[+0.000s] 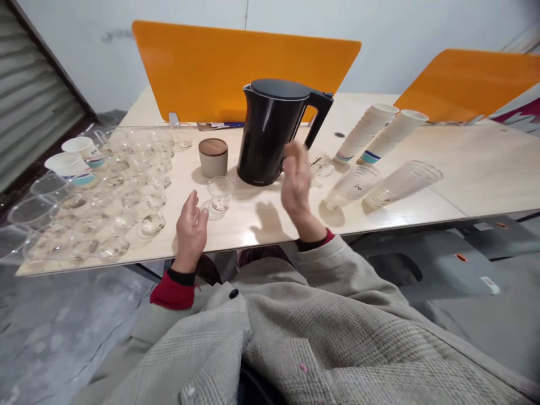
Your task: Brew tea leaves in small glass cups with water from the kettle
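My left hand [192, 229] is held just above the table's front edge, fingers stretched out, with nothing in it. Close to its right stands a clear plastic cup [220, 194] with small dark bits at the bottom. My right hand [296, 183] is raised in front of the black kettle [270, 135], slightly blurred, its fingers extended and holding nothing. Behind the clear cup sits a grey canister [213, 158] with a wooden lid. Partly hidden behind my right hand is another clear cup [323, 164] with a thin utensil in or beside it.
Many clear cups [113, 197] with dark bits crowd the table's left side, beside two white paper cups [70, 169]. On the right lie stacked paper cups [367, 132] and stacked clear cups [403, 183]. An orange divider [202, 73] stands behind the kettle. Grey chairs [439, 259] are below.
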Demonstrator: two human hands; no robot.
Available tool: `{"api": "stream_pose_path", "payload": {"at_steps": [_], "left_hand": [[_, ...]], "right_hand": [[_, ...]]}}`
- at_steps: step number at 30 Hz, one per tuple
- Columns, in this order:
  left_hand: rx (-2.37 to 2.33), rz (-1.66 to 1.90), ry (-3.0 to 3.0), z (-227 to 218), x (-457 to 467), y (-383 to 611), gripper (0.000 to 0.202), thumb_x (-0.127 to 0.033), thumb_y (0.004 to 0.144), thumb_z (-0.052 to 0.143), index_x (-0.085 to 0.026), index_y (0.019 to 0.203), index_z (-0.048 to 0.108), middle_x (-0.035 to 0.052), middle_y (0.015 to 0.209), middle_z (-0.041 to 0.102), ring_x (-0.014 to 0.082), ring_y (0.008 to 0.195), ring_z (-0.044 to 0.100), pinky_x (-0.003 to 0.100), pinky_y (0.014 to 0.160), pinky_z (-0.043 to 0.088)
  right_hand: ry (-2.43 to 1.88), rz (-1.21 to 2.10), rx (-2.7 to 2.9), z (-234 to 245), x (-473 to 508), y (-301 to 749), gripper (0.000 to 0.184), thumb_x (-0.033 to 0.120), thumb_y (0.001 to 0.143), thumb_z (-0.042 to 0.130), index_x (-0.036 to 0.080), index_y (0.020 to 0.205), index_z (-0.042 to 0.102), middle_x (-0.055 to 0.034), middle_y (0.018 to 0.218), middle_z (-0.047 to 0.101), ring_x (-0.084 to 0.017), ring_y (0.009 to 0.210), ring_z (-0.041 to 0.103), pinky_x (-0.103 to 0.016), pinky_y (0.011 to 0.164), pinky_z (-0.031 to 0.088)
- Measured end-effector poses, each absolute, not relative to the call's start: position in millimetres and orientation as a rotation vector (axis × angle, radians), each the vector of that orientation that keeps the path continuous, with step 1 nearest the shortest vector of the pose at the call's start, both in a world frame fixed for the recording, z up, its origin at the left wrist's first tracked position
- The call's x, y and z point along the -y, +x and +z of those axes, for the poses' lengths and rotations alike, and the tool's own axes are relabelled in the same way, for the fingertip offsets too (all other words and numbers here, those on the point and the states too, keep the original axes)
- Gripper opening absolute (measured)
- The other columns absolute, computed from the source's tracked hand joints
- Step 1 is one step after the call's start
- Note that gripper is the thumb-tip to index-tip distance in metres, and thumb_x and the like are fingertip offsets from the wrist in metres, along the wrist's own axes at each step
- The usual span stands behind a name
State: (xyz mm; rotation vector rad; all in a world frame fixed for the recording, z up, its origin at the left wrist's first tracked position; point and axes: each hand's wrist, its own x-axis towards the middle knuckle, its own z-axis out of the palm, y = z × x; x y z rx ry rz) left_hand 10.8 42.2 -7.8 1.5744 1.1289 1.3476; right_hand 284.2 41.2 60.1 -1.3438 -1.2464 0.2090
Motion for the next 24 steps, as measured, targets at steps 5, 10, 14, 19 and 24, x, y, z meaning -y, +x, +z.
{"api": "stream_pose_path", "payload": {"at_steps": [5,10,14,19,24], "left_hand": [[-1.098,1.228,1.576,-17.2,-70.2,22.8,0.083,-0.054,0.096,0.071,-0.020,0.166,0.042,0.0181,0.175,0.041,0.0344,0.165,0.037,0.052,0.136,0.032],[-1.071,1.179,1.697,-21.2,-73.6,24.5,0.084,-0.056,0.097,0.070,-0.021,0.167,0.040,0.0172,0.173,0.045,0.0310,0.162,0.042,0.049,0.135,0.035],[-1.068,1.159,1.728,-18.0,-65.9,22.2,0.078,-0.048,0.098,0.068,-0.020,0.166,0.043,0.0187,0.168,0.053,0.0306,0.155,0.053,0.049,0.131,0.041],[-1.108,1.192,1.777,-14.3,-54.2,20.3,0.072,-0.039,0.095,0.068,-0.015,0.160,0.050,0.0211,0.159,0.062,0.0309,0.142,0.066,0.051,0.124,0.050],[-1.135,1.196,1.816,-13.5,-50.3,20.1,0.066,-0.037,0.094,0.067,-0.015,0.155,0.056,0.0192,0.149,0.070,0.0290,0.131,0.073,0.048,0.118,0.056]], "right_hand": [[-1.266,0.757,1.366,10.0,-41.9,227.6,0.090,0.082,0.098,0.041,0.015,0.157,0.051,-0.0196,0.165,0.053,-0.031,0.155,0.052,-0.051,0.135,0.036],[-1.213,0.777,1.521,6.8,-49.0,212.2,0.079,0.083,0.099,0.037,0.026,0.145,0.065,-0.0135,0.153,0.065,-0.035,0.150,0.056,-0.053,0.132,0.040],[-1.185,0.707,1.547,11.9,-39.1,208.4,0.068,0.077,0.103,0.035,0.027,0.134,0.070,-0.0137,0.144,0.070,-0.036,0.139,0.063,-0.057,0.125,0.044],[-1.170,0.661,1.561,12.0,-24.6,206.3,0.063,0.073,0.106,0.033,0.030,0.129,0.072,-0.0100,0.132,0.076,-0.031,0.129,0.066,-0.051,0.119,0.048],[-1.186,0.688,1.518,6.6,-21.7,206.3,0.076,0.082,0.102,0.032,0.026,0.136,0.072,-0.0104,0.138,0.074,-0.029,0.132,0.066,-0.048,0.121,0.048]]}}
